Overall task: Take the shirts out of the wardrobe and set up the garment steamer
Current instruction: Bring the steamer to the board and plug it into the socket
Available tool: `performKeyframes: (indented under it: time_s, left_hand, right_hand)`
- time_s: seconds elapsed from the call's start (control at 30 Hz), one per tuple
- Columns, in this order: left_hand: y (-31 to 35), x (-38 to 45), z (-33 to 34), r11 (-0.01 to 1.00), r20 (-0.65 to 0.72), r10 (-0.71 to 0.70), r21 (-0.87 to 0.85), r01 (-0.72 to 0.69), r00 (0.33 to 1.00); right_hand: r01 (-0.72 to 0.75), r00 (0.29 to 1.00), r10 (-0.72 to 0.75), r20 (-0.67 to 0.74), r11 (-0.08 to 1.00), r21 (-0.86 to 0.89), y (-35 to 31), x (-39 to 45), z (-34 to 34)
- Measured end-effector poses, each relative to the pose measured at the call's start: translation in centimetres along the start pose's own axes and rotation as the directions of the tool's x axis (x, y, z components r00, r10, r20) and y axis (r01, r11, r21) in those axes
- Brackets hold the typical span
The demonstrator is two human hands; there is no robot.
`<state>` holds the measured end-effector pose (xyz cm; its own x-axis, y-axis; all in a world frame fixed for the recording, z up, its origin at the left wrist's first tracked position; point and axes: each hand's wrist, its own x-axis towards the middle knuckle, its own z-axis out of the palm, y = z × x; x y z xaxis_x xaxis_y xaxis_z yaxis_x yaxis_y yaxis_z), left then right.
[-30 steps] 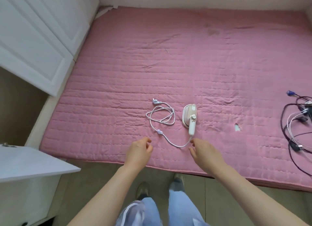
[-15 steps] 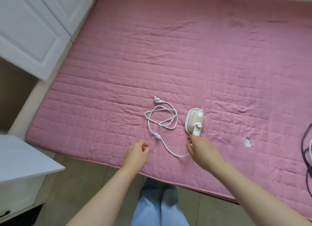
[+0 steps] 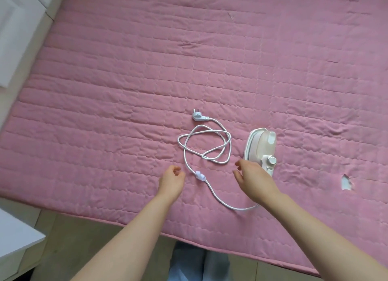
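A small white and beige garment steamer (image 3: 262, 149) lies on the pink quilted bed (image 3: 126, 81). Its white cord (image 3: 206, 146) is loosely coiled to its left, with the plug (image 3: 198, 115) at the far end and a strap (image 3: 200, 175) near my hands. My right hand (image 3: 253, 180) hovers over the steamer's handle end, fingers loosely spread, holding nothing. My left hand (image 3: 171, 180) hangs just left of the cord, fingers loosely curled and empty. No shirts are in view.
White wardrobe doors (image 3: 14, 28) stand at the upper left beside the bed. A white cabinet top (image 3: 14, 234) juts in at the lower left. The quilt has a small tear (image 3: 346, 182) at the right. Beige floor and my jeans show below the bed edge.
I have leaned in over the bed, so the steamer and cord look closer. Both hands moved forward; my right hand now covers the steamer's handle end. The cables at the right have left the view.
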<state>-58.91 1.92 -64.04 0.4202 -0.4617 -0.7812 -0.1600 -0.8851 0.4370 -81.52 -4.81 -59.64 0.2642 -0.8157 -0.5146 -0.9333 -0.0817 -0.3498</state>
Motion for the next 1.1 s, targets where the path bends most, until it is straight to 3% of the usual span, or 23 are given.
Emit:
performKeyframes:
  time_s: [0.5, 0.7, 0.83, 0.93, 1.1]
  left_hand:
    - [0.7, 7.5, 4.6, 0.993, -0.028, -0.040, -0.109, 0.037, 0.999]
    - [1.3, 8.7, 5.5, 0.975, 0.003, -0.050, -0.217, 0.049, 0.999]
    - [2.6, 8.7, 6.3, 0.884, 0.016, -0.110, -0.456, 0.105, 0.994]
    - [3.2, 8.8, 6.7, 0.791, 0.060, -0.140, -0.594, 0.148, 0.988]
    - [3.6, 9.0, 6.9, 0.716, 0.109, -0.136, -0.676, 0.173, 0.985]
  right_hand:
    - [-0.146, 0.988, 0.150, -0.017, 0.978, 0.147, 1.0, 11.8, 5.4]
    - [-0.226, 0.974, 0.227, -0.006, 0.973, 0.050, 0.0, 14.1, 5.8]
    - [-0.233, 0.972, 0.232, -0.025, 0.972, -0.015, -0.3, 14.6, 6.4]
    - [-0.237, 0.971, 0.239, -0.020, 0.968, 0.083, 0.0, 14.7, 7.0]
    - [-0.224, 0.974, 0.227, 0.014, 0.946, 0.233, 0.4, 14.6, 7.3]
